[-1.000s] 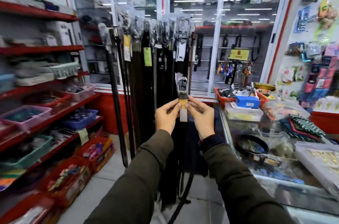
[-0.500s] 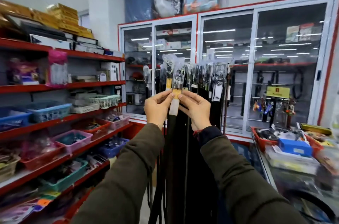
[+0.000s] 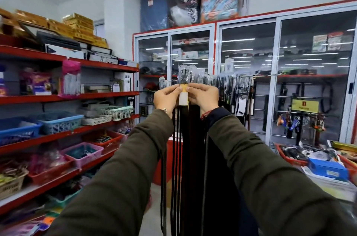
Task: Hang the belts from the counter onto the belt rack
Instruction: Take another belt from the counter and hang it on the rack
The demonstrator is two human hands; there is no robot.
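Observation:
I hold one dark belt [image 3: 183, 98] upright by its top end, at the yellow and white tag just below its plastic-wrapped buckle. My left hand [image 3: 167, 97] pinches it from the left and my right hand [image 3: 204, 97] from the right. The buckle is at the height of the belt rack [image 3: 257, 75], a thin horizontal rail. Several dark belts [image 3: 193, 158] with wrapped buckles hang from that rail, straight down behind my hands and arms. Whether the buckle touches the rail is hidden.
Red shelves [image 3: 81, 96] with baskets and boxes run along the left. A glass cabinet [image 3: 249, 58] stands behind the rack. The glass counter's [image 3: 340, 193] corner at the lower right carries a red tray [image 3: 289, 160] and a blue box [image 3: 326, 169].
My hands have lifted the belt's buckle end from chest height up to the rack rail. The view has tilted upward, and most of the counter has dropped out of sight.

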